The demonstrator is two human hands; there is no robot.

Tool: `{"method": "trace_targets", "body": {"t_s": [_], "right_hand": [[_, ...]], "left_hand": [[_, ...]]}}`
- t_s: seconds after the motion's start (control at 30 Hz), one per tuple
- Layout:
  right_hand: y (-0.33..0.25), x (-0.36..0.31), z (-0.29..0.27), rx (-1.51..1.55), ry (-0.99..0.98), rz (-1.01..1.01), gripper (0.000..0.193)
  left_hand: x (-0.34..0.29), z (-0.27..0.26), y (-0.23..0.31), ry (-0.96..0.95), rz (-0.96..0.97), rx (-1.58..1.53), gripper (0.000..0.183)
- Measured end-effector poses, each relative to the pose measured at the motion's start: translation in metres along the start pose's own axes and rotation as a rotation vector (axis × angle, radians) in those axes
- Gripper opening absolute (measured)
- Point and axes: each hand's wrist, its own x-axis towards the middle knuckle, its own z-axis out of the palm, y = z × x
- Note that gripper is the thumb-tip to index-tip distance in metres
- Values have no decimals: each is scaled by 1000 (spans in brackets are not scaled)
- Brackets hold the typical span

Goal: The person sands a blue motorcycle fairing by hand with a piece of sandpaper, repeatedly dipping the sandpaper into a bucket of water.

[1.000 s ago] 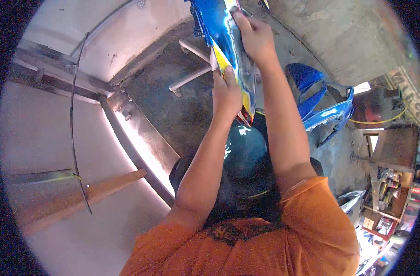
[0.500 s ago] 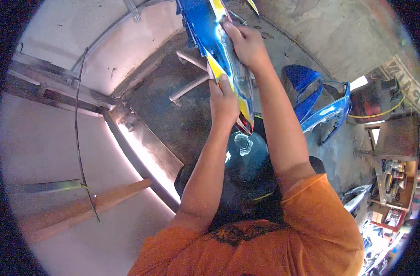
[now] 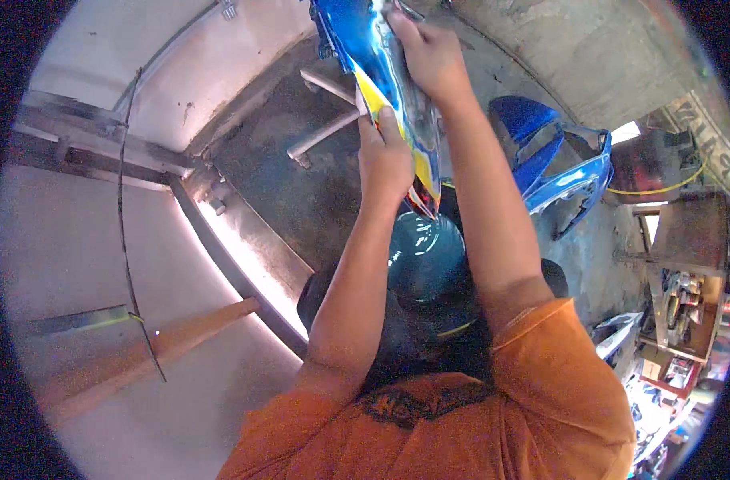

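Note:
A glossy blue plastic fairing panel [image 3: 403, 88] with yellow, white and red trim hangs aslant between my hands, its pointed end toward me. My left hand [image 3: 387, 160] grips its left edge near that lower point, thumb on the yellow strip. Higher up, my right hand [image 3: 435, 64] is closed on the right edge; its fingertips are partly hidden behind the panel. The panel's top end runs out of view. Beneath the tip is a round dark vessel [image 3: 427, 276] with a shiny, rippled surface that looks like water.
Another blue fairing [image 3: 569, 188] lies on the floor to the right. Metal legs [image 3: 325, 132] stick out left of the panel. A wall with a beam [image 3: 221, 264] borders the left side. Wooden shelving [image 3: 685, 312] with assorted items stands at the far right.
The panel and both hands have shifted slightly up in the view, with more of the panel's top cut off. Reflections on the vessel's surface have changed. Both hands keep their hold.

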Motion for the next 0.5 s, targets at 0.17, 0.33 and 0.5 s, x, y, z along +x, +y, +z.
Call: {"method": "trace_targets", "body": {"t_s": [0.17,0.33,0.5], "right_hand": [[22,-64,-8,38,-104,91,46],[41,-86,-7,108,-22,155,42],[80,5,-5,241,-201,325,45]], "left_hand": [[1,-10,-2,-8,-25,15,59],[-1,-3,-3,-1,7,-56,61],[-8,0,12,-43,3,-61,58]]}}
